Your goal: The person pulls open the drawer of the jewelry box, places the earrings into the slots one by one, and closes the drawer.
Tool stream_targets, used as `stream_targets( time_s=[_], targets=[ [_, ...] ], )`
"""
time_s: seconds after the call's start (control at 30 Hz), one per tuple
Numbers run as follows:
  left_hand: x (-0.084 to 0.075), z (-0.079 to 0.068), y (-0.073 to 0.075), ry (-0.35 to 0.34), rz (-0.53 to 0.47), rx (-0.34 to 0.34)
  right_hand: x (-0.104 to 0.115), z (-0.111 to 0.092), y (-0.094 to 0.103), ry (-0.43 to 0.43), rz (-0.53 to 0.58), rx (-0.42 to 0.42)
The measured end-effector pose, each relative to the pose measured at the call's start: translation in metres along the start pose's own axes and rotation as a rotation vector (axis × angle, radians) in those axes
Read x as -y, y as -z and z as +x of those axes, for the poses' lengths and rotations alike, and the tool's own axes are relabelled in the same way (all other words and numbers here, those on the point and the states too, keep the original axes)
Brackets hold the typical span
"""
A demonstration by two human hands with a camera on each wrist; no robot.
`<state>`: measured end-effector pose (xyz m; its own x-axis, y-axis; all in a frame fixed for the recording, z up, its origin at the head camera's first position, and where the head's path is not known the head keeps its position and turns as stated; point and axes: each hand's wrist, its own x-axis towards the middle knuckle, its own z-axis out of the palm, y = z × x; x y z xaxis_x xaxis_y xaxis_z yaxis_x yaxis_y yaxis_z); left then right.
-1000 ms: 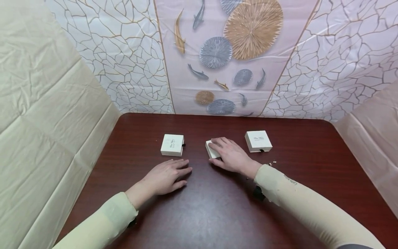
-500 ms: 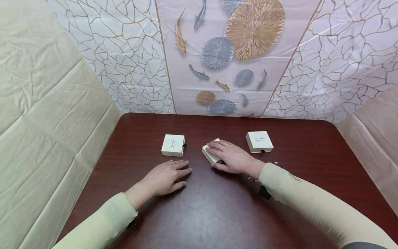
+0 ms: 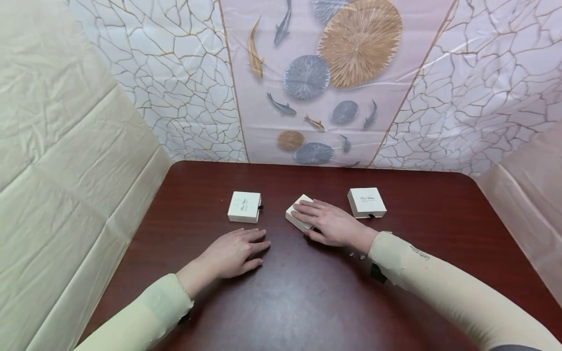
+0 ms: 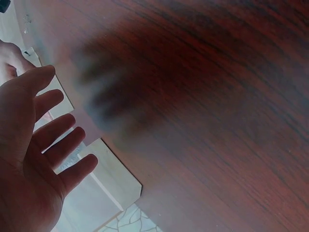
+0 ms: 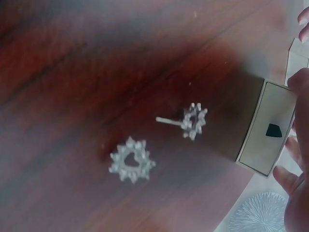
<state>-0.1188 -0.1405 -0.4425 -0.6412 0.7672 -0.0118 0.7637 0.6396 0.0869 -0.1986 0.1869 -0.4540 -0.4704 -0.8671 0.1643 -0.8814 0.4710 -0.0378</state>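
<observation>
My right hand (image 3: 331,222) holds a small white box (image 3: 299,211), its fingers lying across the top and the thumb at the near side. The box sits turned at an angle on the table. In the right wrist view, the end of this box (image 5: 266,145) shows a black pull tab, with fingers of the right hand (image 5: 297,140) at both its sides. Two sparkling stud earrings, one round with a heart-shaped opening (image 5: 132,160) and one with its post showing (image 5: 194,122), lie below the right wrist. My left hand (image 3: 232,253) is low over the table, fingers relaxed, holding nothing.
A printed white box with a black tab (image 3: 244,207) stands beyond the left hand. Another printed white box (image 3: 367,202) stands at the back right. The dark red wooden table (image 3: 281,297) is enclosed by a patterned cloth backdrop (image 3: 197,87) and pale cloth sides.
The box under my right hand has turned, with one corner now pointing left. My right hand has shifted slightly right and nearer, and small earrings show beside its cuff. The left hand stays put.
</observation>
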Motion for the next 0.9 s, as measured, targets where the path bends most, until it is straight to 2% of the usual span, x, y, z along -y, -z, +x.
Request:
stream_targets(
  time_s=[0.37,0.57,0.9],
  targets=[
    [0.001,0.000,-0.001,0.007,0.021,0.003,-0.006,0.009,0.006,0.107,0.002,0.061],
    [0.000,0.000,0.002,0.008,0.024,0.008,-0.015,0.009,0.007,0.116,-0.024,0.094],
    [0.001,0.001,0.004,0.012,0.023,0.020,-0.025,0.002,0.004,0.158,-0.017,0.044]
  ],
)
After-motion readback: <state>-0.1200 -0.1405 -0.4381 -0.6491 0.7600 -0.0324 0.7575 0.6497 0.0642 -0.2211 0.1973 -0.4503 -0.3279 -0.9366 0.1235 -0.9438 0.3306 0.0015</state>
